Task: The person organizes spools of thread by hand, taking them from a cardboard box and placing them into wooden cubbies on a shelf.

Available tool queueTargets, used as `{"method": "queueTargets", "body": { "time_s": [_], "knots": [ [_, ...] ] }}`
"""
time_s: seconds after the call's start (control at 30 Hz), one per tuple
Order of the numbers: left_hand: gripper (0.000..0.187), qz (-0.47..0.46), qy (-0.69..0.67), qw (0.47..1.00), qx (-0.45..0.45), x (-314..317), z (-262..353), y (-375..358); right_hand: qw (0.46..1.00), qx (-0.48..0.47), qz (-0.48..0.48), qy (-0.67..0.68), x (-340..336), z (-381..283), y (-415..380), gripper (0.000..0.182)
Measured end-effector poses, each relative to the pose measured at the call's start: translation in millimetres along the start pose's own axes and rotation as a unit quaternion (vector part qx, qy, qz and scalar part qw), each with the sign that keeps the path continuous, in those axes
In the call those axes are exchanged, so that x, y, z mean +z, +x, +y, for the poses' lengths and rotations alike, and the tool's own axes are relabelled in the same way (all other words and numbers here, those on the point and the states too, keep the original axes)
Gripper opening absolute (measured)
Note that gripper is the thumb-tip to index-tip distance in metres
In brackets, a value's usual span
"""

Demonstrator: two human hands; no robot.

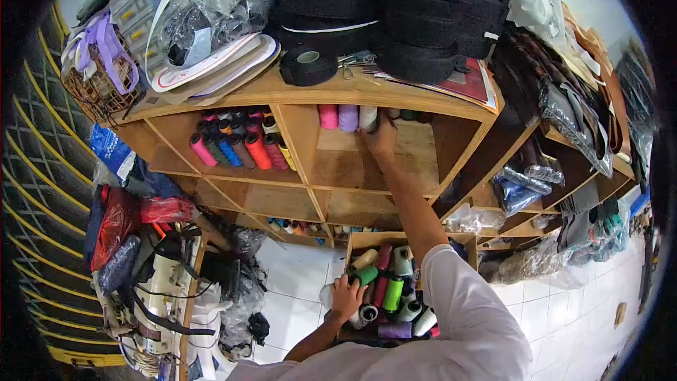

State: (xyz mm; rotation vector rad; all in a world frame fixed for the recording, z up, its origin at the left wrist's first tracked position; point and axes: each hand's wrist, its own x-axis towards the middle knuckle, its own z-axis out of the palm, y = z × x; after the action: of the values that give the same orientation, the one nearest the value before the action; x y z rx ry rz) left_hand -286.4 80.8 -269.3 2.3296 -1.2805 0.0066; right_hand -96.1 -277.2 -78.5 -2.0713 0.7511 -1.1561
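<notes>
White spool [368,116], upper centre of frame, grasped by right hand [381,139], just beside lilac spool [348,118]; a stray knuckle could knock that neighbour. Left hand [346,298], lower centre, at green spool [365,273]; grip: cannot tell. Pressing heaped spools [393,295] might start them rolling.

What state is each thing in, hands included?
White cylindrical thread spool: held, in an upper compartment
Right hand: closed around the white spool
Pink thread spool: unheld
Lavender thread spool: unheld, beside the pink one
Brown open-topped box: filled with jumbled multicoloured spools
Left hand: at the box, grip unclear
Wooden shelf unit: open-fronted, partly filled
Black strip rolls: coiled, piled on top
</notes>
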Motion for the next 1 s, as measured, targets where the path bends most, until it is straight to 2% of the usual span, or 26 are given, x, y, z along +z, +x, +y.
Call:
{"method": "queueTargets", "body": {
  "time_s": [0.07, 0.17, 0.23, 0.3, 0.37, 0.43, 0.6, 0.67, 0.7, 0.77, 0.87, 0.97, 1.0],
  "knots": [
    [0.034, 0.007, -0.004, 1.0, 0.004, 0.0, 0.1, 0.6, 0.999, 0.028, -0.033, -0.006, -2.6, -2.6, 1.9, 0.073],
    [0.034, 0.007, -0.004, 1.0, -0.002, 3.3, -1.4, -2.0, 1.0, 0.015, 0.001, -0.024, 0.0, -5.1, 2.5, 0.074],
    [0.033, 0.0, 0.0, 1.0, -0.011, 6.6, -2.7, -3.9, 1.0, 0.014, -0.019, -0.002, 2.2, 2.4, 4.0, 0.075],
    [0.033, 0.033, -0.005, 0.999, 0.0, 7.3, -2.6, -3.0, 0.999, 0.014, -0.038, 0.018, 1.3, -0.3, 0.8, 0.076],
    [0.034, 0.014, -0.007, 1.0, 0.008, 2.6, -2.3, -2.6, 1.0, -0.012, -0.003, 0.006, -4.8, -13.3, -3.7, 0.077],
    [0.035, -0.003, -0.011, 1.0, -0.003, 1.4, -0.6, -2.3, 1.0, -0.015, -0.009, -0.012, 0.7, -7.2, -1.4, 0.079],
    [0.034, 0.0, -0.005, 1.0, -0.002, 3.1, -2.2, -1.3, 0.999, -0.045, 0.022, -0.018, 7.5, 2.7, 2.7, 0.086],
    [0.034, 0.005, -0.004, 1.0, -0.002, 6.1, -3.2, -3.6, 0.994, -0.087, 0.034, -0.053, 11.5, 9.8, 4.5, 0.094],
    [0.034, 0.007, -0.009, 1.0, -0.004, 5.6, -2.4, -3.2, 0.994, -0.088, 0.033, -0.053, 8.8, 4.3, 3.5, 0.094],
    [0.034, 0.009, -0.014, 1.0, -0.005, 5.4, -1.8, -3.2, 0.998, -0.002, -0.01, -0.063, -0.5, -13.0, -0.2, 0.1],
    [0.035, 0.012, 0.004, 1.0, 0.0, 7.5, -4.3, -3.6, 0.995, -0.033, 0.02, -0.097, 9.1, -2.2, -2.1, 0.102],
    [0.035, 0.028, 0.0, 1.0, 0.01, 11.0, -4.5, -5.8, 0.996, -0.017, 0.016, -0.085, 2.9, -2.7, -16.2, 0.097],
    [0.035, 0.03, 0.002, 1.0, 0.004, 10.2, -3.6, -5.7, 0.994, -0.082, 0.066, -0.023, 2.8, 3.0, -28.9, 0.086]
  ]
}}
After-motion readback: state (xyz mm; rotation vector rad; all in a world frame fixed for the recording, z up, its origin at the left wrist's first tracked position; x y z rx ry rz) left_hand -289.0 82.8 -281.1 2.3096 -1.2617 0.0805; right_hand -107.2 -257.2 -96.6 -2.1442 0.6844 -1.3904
